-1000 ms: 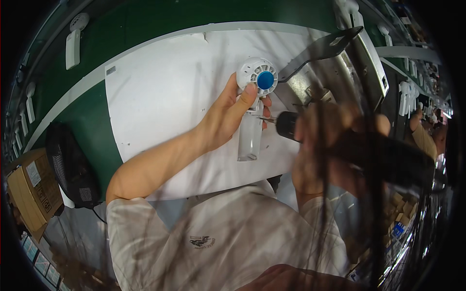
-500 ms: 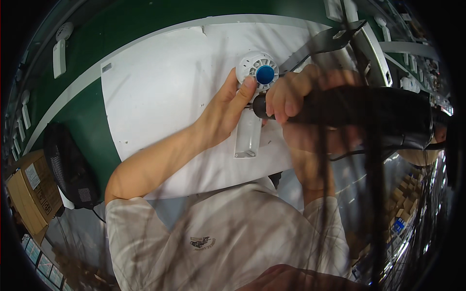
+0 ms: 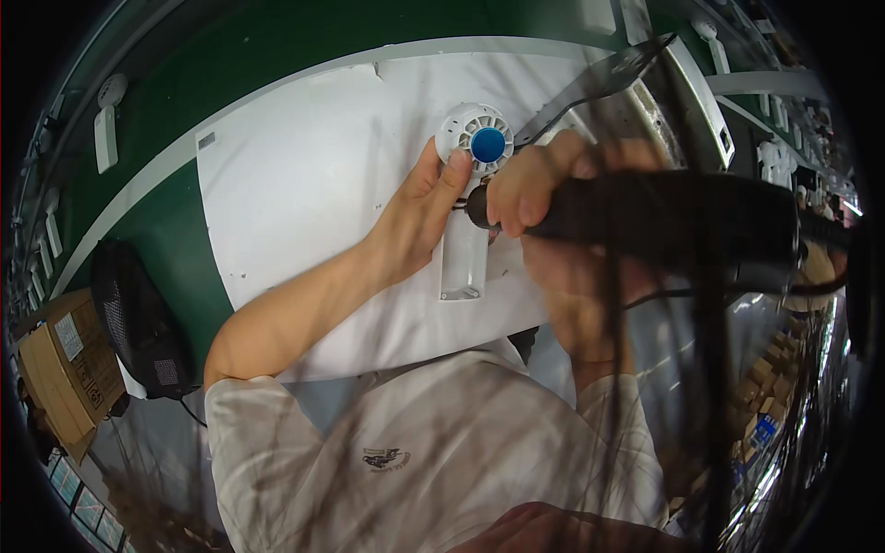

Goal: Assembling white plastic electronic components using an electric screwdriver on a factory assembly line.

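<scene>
Factory assembly line, small-appliance type. Evidence: long green conveyor belt (image 3: 138,230) w/ pale edge rail curving past the workstation; white plastic handheld parts (image 3: 104,129) spaced along it, more of the same far right (image 3: 770,157). White sheet-covered counter (image 3: 304,184) set against the belt. On it a white plastic handheld fan body with round grille and blue hub (image 3: 472,175), half-assembled, worked on w/ a black powered screwdriver (image 3: 673,226) w/ cable. Brown cardboard carton (image 3: 60,369) stacked at left by a black mesh-fronted box (image 3: 134,323). Metal frame and grey bracket arm (image 3: 627,69) over the station. More cartons & stock lower right (image 3: 765,405), too blurred for detail.
</scene>
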The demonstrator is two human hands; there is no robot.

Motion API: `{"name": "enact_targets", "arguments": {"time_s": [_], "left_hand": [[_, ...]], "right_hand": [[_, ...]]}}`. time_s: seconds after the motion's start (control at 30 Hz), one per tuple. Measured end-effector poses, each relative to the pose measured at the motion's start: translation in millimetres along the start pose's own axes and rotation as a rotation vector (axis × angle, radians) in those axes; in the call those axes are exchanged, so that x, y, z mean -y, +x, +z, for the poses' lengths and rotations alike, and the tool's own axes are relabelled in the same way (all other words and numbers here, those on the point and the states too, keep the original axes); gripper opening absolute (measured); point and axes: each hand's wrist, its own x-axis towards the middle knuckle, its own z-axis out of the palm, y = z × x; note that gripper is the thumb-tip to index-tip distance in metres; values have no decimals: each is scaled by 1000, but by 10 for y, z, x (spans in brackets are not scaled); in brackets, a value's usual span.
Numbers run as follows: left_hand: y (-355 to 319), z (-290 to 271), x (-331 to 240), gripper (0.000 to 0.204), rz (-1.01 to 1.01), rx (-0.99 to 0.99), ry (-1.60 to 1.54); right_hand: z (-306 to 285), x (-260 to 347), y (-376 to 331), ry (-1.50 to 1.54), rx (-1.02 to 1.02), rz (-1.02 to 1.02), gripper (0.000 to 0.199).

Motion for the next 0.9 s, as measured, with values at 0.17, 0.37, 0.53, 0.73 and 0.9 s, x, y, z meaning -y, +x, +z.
{"name": "enact_targets", "arguments": {"time_s": [0.17, 0.37, 0.53, 0.73, 0.9], "left_hand": [[-14, 13, -9, 41, -64, 7, -73], [0, 38, -42, 49, -133, -2, -60], [12, 83, -204, 48, -117, -80, -13], [848, -588, -1455, 55, 939, -396, 1586], [1267, -1264, -1675, 57, 277, -1152, 2703]], "right_hand": [[1, 76, 10, -12, 4, -149, 71], [-50, 506, -21, -26, -78, -470, 75], [-198, 653, -130, -106, -129, -412, 74], [-374, 697, -230, -25, -136, -310, 74], [-413, 673, -277, 89, -90, -277, 75]]}}
